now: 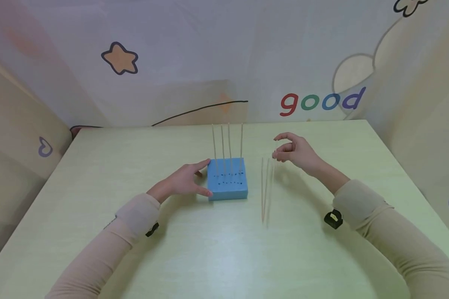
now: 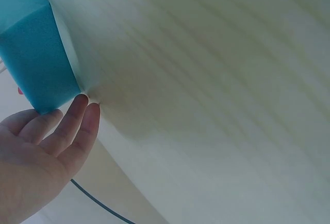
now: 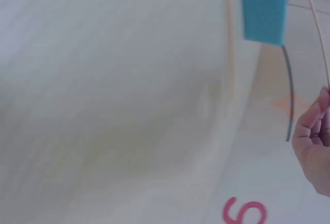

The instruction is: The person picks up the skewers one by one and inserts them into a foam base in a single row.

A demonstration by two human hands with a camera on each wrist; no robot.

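Observation:
A blue block (image 1: 228,192) with rows of small holes stands on the table, several thin sticks (image 1: 222,145) upright in it. My left hand (image 1: 185,179) rests at the block's left side, thumb and fingers spread along its edge; in the left wrist view the fingertips of this hand (image 2: 56,147) touch the blue block (image 2: 38,54). To the right of the block, my right hand (image 1: 297,153) pinches a thin stick near its upper end. The right wrist view shows the held stick (image 3: 318,33) rising from the fingers of that hand (image 3: 314,147).
Two loose sticks (image 1: 262,191) lie on the table (image 1: 134,145) between the block and my right hand. Behind the table hangs a printed cloth (image 1: 194,50) with a star and coloured letters; more cloth hangs at both sides.

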